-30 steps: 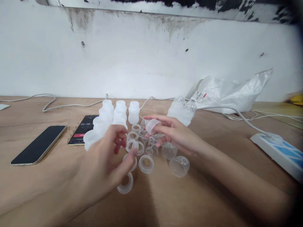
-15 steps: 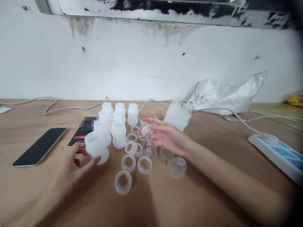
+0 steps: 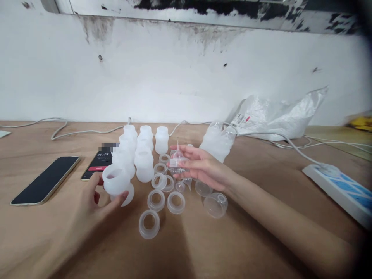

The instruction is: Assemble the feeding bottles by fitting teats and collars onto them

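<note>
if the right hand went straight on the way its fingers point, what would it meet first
Probably the bottles in the middle row, left of the right hand and the cap it holds. Depth is unclear, so it might pass above or in front.

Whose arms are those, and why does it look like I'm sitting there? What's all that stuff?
No robot here! These are a person's own bare hands. The camera is worn on that person's head and looks forward and down, so you see what's in front of them. The left hand holds a white bottle. The right hand holds a small clear piece with its thin tip up. On the wooden table are more white bottles, clear rings, clear cups, two phones and a power strip.
</note>
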`<state>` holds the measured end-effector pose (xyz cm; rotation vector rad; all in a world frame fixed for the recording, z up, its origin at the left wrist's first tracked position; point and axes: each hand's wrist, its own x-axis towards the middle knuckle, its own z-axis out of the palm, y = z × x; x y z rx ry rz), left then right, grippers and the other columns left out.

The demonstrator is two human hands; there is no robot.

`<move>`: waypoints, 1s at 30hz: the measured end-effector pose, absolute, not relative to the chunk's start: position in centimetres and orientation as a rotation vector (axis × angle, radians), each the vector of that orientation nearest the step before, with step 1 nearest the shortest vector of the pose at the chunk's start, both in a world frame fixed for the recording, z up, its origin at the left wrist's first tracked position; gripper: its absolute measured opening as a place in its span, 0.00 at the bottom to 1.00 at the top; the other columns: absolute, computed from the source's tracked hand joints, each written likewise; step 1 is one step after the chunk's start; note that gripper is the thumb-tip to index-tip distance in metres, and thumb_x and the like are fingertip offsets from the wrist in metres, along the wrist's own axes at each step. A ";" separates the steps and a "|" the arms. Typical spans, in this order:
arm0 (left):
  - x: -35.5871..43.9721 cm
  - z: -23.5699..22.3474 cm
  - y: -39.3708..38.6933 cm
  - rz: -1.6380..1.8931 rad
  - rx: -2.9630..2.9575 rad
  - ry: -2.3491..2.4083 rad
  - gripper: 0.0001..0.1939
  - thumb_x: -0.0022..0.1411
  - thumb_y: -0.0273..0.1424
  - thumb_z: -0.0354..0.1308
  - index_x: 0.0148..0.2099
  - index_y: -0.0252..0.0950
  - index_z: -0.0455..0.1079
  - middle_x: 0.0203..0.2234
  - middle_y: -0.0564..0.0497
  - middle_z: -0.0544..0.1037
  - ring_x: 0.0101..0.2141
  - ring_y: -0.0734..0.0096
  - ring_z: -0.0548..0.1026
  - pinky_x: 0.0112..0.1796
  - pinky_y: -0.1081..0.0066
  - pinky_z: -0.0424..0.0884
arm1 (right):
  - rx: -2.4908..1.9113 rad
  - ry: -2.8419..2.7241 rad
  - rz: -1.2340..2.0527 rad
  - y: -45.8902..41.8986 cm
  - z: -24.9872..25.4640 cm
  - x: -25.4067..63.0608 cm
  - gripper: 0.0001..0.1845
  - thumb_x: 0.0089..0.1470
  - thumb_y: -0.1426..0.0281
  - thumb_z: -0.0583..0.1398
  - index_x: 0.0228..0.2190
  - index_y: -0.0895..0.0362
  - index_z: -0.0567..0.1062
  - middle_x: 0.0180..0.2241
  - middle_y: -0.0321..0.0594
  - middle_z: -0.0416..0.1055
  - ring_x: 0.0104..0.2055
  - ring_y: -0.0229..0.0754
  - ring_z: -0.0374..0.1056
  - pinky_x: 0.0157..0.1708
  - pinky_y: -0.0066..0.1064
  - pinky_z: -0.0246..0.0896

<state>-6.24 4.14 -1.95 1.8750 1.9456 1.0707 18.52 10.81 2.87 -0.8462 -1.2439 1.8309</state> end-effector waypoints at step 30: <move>0.2 3.0 6.3 0.676 2.082 1.339 0.12 0.54 0.37 0.54 0.39 0.37 0.61 0.24 0.57 0.69 0.22 0.75 0.65 0.24 0.75 0.60 | -0.521 -1.431 1.474 11.4 2.6 19.2 0.21 0.45 0.73 0.62 0.43 0.48 0.68 0.48 0.36 0.65 0.49 0.40 0.64 0.52 0.38 0.56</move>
